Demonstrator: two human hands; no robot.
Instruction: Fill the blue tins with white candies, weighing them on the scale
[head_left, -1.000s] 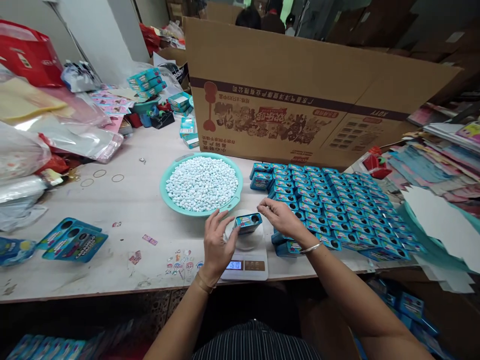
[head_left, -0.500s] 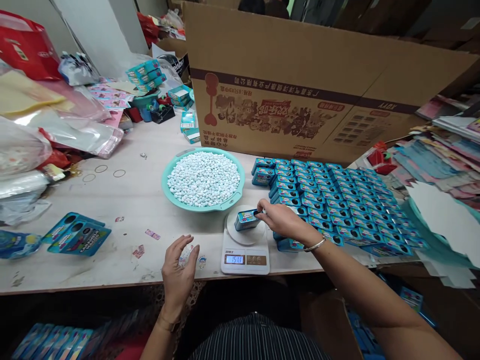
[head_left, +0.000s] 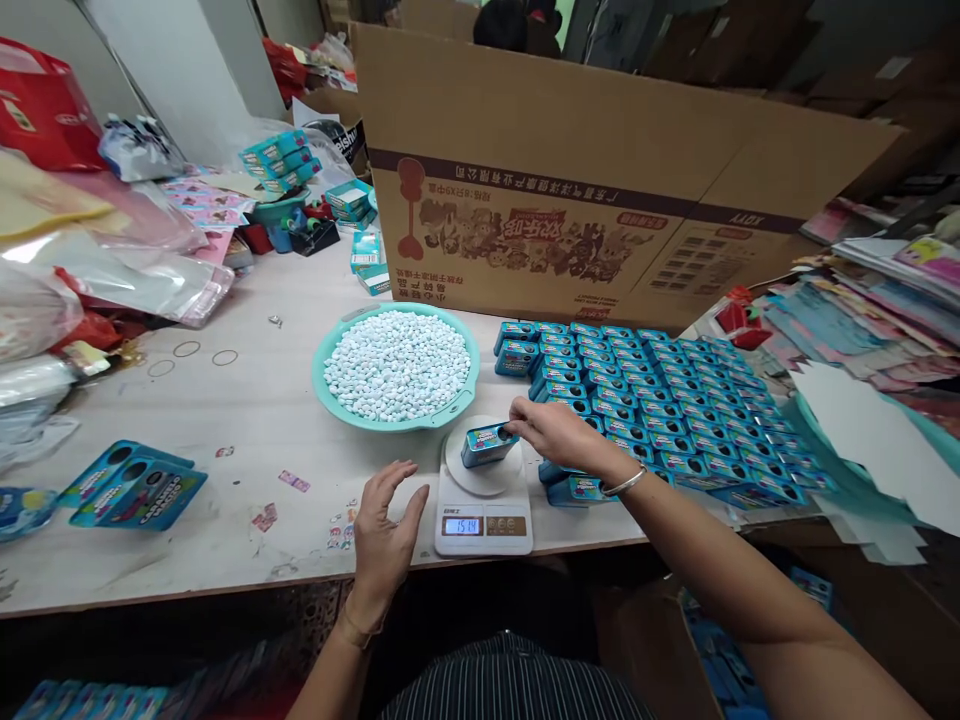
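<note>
On the round platform of a white digital scale (head_left: 483, 524) stands a small blue tin (head_left: 486, 446) with a colourful label. The thumb and fingers of my right hand (head_left: 551, 432) are closed at the tin's right end, covering part of it. My left hand (head_left: 388, 525) is open, held just left of the scale, with thumb and fingers apart and nothing between them. Behind both hands sits a mint-green basin (head_left: 321, 390) full of small white candy-like pellets (head_left: 397, 365). The scale's lit display reads about 151, its last digit unclear.
Rows of similar blue tins (head_left: 664, 410) fill the table right of the scale. A large printed cardboard box (head_left: 540, 190) rises behind them. Two blue cards (head_left: 139, 487) lie at the left, near plastic bags (head_left: 142, 255). Paper sheets (head_left: 855, 450) are stacked far right.
My left hand has moved right, closer to the scale. My right hand stays at the tin's end. The last digit on the display looks different, and the view has shifted slightly.
</note>
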